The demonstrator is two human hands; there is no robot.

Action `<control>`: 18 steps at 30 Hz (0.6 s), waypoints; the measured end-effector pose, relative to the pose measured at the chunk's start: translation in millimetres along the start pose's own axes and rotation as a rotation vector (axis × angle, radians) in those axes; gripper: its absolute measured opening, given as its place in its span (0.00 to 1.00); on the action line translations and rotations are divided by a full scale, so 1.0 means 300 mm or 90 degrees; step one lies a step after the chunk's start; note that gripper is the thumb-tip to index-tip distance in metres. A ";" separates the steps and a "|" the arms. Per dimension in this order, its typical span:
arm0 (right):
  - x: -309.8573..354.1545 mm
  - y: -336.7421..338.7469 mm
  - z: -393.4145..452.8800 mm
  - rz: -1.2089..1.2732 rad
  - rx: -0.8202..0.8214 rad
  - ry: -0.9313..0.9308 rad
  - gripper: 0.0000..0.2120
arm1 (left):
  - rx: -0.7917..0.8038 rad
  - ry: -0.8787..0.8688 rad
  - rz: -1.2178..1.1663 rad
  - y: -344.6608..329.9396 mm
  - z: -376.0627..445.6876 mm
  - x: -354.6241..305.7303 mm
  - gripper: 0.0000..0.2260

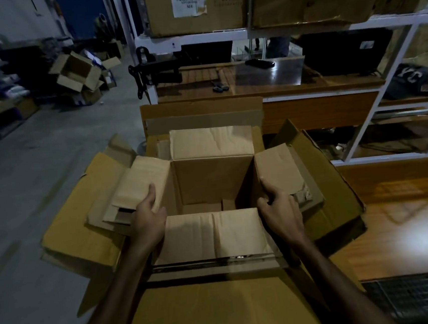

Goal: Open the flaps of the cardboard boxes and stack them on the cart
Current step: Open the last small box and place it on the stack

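An open, empty cardboard box (210,180) sits nested inside a larger cardboard box (76,235) whose flaps spread outward. All of the inner box's flaps are folded out. My left hand (148,220) holds the inner box's left flap near its front corner, thumb on top. My right hand (280,210) holds the right flap at its front corner, thumb on top, fingers under the edge. The near flap (212,235) lies between my wrists. The cart is hidden under the boxes.
A white metal shelf rack (221,36) stands behind, with taped boxes (192,4) on top and a wooden desk surface (265,78) below. A pile of open boxes (79,73) lies on the concrete floor at far left. A wooden tabletop (401,222) is on my right.
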State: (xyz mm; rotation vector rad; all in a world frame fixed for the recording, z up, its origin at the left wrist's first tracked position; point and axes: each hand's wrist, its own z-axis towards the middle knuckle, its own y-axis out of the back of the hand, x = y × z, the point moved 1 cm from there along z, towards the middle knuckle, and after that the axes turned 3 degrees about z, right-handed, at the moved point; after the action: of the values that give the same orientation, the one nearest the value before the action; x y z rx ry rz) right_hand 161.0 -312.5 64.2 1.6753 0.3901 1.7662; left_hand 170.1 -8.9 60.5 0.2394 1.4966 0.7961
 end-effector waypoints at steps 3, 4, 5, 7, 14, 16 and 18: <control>-0.011 -0.019 0.007 -0.033 0.019 -0.024 0.27 | 0.000 -0.004 0.058 -0.017 0.001 0.015 0.29; -0.009 -0.017 0.004 -0.039 0.022 -0.032 0.26 | 0.000 -0.005 0.063 -0.021 0.001 0.020 0.29; -0.009 -0.015 0.003 -0.041 0.021 -0.032 0.26 | 0.002 -0.006 0.059 -0.022 0.000 0.020 0.28; -0.001 -0.005 -0.005 -0.038 0.019 -0.025 0.24 | 0.008 -0.012 0.037 -0.021 0.002 0.025 0.28; -0.003 0.026 -0.009 0.037 0.052 -0.016 0.25 | 0.035 -0.005 -0.066 0.032 -0.019 0.003 0.32; -0.003 0.041 0.000 0.097 0.075 -0.026 0.27 | 0.046 -0.003 -0.106 0.067 -0.015 -0.002 0.34; -0.001 0.060 0.010 0.138 0.099 -0.031 0.31 | 0.042 0.001 -0.116 0.107 -0.009 -0.006 0.35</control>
State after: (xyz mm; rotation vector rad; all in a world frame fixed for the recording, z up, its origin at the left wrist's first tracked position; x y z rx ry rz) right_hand 159.4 -326.7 75.8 1.9285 0.3420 1.8867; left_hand 157.3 12.6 80.9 0.1495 1.5238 0.6026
